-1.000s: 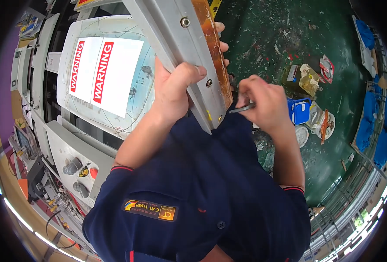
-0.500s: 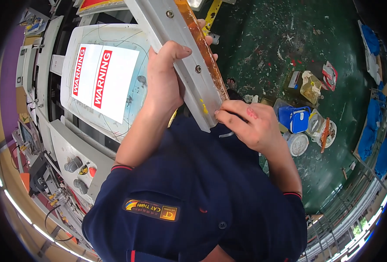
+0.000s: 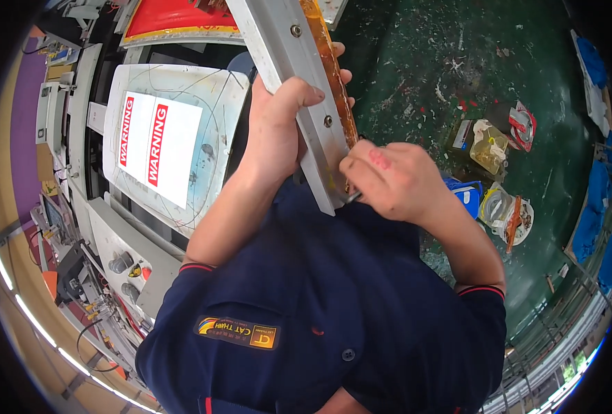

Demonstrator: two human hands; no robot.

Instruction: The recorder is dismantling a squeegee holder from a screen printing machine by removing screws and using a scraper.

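Observation:
A long screen-printing squeegee (image 3: 304, 65) slants in front of me: a grey aluminium holder with bolts and an orange, ink-crusted blade (image 3: 330, 69) along its right side. My left hand (image 3: 276, 127) is closed around the holder, thumb on the metal face, fingertips showing past the blade. At its lower end, my right hand (image 3: 397, 181) is closed on a thin silvery metal tool (image 3: 353, 197), mostly hidden by the fingers and slightly blurred. The fingers are beside the blade's lower end. Yellow ink marks the holder there.
Left, a pale printing bed (image 3: 216, 141) carries a white sheet (image 3: 189, 159) with red-and-white labels. A red-inked screen (image 3: 175, 21) lies beyond it. On the green floor (image 3: 416, 76) to the right are a blue container (image 3: 468, 196), a tub (image 3: 492, 148) and several other containers.
Both hands and the squeegee sit slightly further right and lower in the picture. My right hand has turned a little, and the tool's tip shows in a different place.

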